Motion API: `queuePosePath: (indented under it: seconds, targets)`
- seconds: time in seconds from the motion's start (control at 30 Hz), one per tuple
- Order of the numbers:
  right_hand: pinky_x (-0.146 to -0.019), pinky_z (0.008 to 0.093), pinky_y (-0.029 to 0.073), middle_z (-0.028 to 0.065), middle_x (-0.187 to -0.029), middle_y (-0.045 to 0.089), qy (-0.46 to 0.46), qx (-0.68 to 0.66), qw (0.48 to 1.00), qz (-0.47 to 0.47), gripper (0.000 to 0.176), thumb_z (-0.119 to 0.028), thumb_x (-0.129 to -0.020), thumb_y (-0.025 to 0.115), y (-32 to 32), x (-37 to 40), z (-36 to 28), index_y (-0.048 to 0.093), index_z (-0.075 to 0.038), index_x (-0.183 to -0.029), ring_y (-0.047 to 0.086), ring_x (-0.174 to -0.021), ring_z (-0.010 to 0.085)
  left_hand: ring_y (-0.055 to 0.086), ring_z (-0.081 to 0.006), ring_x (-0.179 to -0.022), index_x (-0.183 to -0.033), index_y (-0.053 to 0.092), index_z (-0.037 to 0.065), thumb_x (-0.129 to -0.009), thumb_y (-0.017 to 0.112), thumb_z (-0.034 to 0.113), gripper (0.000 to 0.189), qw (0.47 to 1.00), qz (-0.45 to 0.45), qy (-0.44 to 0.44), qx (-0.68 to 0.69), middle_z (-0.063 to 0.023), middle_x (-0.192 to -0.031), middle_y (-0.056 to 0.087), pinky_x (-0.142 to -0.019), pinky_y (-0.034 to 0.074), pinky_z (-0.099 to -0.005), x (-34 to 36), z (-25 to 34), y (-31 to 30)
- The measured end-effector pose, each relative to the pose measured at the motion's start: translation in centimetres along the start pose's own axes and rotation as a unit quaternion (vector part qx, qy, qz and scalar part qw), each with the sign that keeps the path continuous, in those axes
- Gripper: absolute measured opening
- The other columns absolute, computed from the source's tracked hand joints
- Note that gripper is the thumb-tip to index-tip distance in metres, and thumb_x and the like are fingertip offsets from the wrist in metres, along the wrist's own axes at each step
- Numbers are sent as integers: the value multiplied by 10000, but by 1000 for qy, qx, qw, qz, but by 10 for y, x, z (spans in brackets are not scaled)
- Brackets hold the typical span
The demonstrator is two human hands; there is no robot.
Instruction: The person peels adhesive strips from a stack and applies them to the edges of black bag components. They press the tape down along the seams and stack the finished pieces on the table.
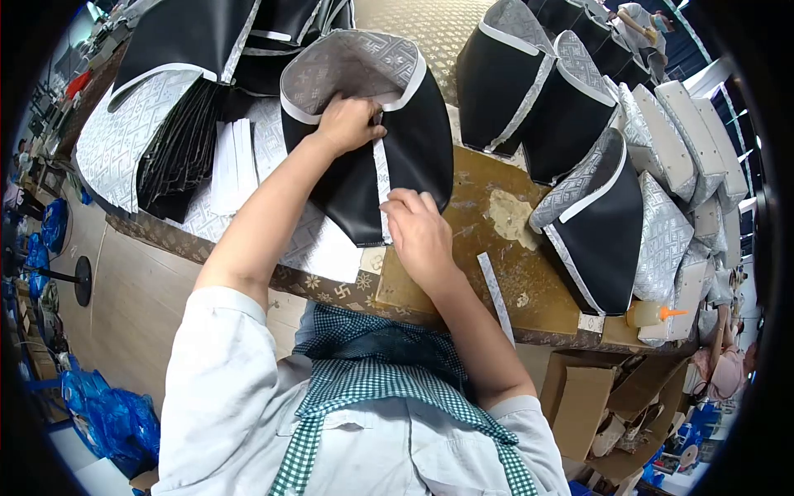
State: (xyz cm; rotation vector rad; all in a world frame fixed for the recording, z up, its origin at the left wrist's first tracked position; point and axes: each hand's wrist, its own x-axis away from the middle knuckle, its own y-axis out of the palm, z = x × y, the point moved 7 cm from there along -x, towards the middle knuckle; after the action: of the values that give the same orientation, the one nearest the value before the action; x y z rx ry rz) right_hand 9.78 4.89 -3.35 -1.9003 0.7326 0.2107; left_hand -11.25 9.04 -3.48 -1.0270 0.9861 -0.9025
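1. Your left hand (347, 124) lay curled on the black piece (418, 145) near the middle of the table (529, 281). Its fingertips were at the upper end of the white strip (381, 175). I could not tell whether it pinched or only pressed.
2. Your right hand (418, 231) was bent closed over the strip's lower end, near the table's front edge.
3. The strip could have gone on crooked or wrinkled. It was long and narrow, held only at its two ends, and the piece curved under it.
4. The piece overhung paler sheets, so a push from either hand could have slid it and shifted the strip's line.
5. A pale smeared patch (509, 217) lay on the table just beside your right hand. If it was tacky, it could have marked the black surface.
6. The small bottle (648, 314) with an orange nozzle lay on its side at the table's front right corner and could have leaked or rolled off. How full it was did not show.
7. An open cardboard box (579, 397) stood below that corner. It seemed to hold scraps, too dim to name.
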Motion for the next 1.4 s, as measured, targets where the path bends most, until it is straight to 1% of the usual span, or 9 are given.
queuePosePath:
  seconds: [0.2,0.4,0.53,0.6,0.67,0.87,1.07,1.3,1.4]
  targets:
    - [-806,342,510,30,-1192,663,-101,57,992,-59,319,-142,-770,703,-19,30,-23,709,-47,-1075,585,-921,212,660,-376,-911,-1052,689,14,-761,776,313,426,992,-59,-55,95,-206,-945,693,-834,509,-418,-9,-13,12]
    - [-772,309,506,49,-1103,697,-53,23,988,-143,250,-169,-757,721,-10,3,-8,722,-41,-972,589,-894,202,672,-325,-849,-1095,672,-4,-761,793,255,439,984,-62,-61,156,-214,-907,689,-800,510,-388,-10,-19,22]
    - [-955,379,466,163,-1326,571,-1,-7,996,-94,443,-277,-873,653,23,-59,19,613,-4,-1220,536,-1169,316,650,-224,-782,-1108,658,-30,-772,784,193,423,975,-62,-57,206,-185,-860,688,-758,509,-353,-16,-29,37]
    - [-1021,397,410,164,-1417,489,30,38,990,-130,532,-338,-896,617,41,-71,26,552,6,-1297,472,-1260,302,685,-299,-856,-1088,673,-4,-769,776,244,416,972,-82,-60,212,-205,-914,698,-779,520,-377,-19,-33,41]
    - [-1109,436,309,154,-1526,365,43,70,975,-204,640,-433,-924,554,53,-68,28,485,17,-1374,363,-1380,279,624,-203,-783,-1103,661,-26,-784,776,193,404,962,-94,-81,243,-132,-854,681,-740,503,-345,-21,-36,44]
    - [-1141,548,248,196,-1518,357,-22,73,982,-175,760,-442,-860,632,28,9,-7,432,51,-1403,306,-1431,306,579,-129,-772,-1196,630,-31,-804,769,162,459,951,-98,-91,278,-53,-839,659,-741,488,-295,-17,-37,50]
    - [-1146,538,240,163,-1548,316,-12,52,986,-156,773,-398,-842,667,7,64,-32,405,30,-1431,278,-1443,292,603,-159,-849,-1244,612,-7,-825,751,175,478,957,-53,-84,273,-68,-871,667,-846,480,-307,-11,-34,47]
    - [-1129,554,276,78,-1378,557,-21,-65,995,-73,533,-323,-850,691,-53,103,-38,581,-88,-1316,474,-1266,290,585,-144,-718,-1009,661,-44,-828,730,170,288,960,79,-81,257,-88,-769,650,-694,479,-314,5,-22,15]
    - [-887,383,453,74,-1168,647,81,3,996,49,322,-123,-795,694,-110,127,1,683,-57,-1110,575,-1000,272,543,-123,-670,-901,652,-36,-826,726,182,242,980,42,-28,193,-62,-711,621,-641,457,-308,14,12,-42]
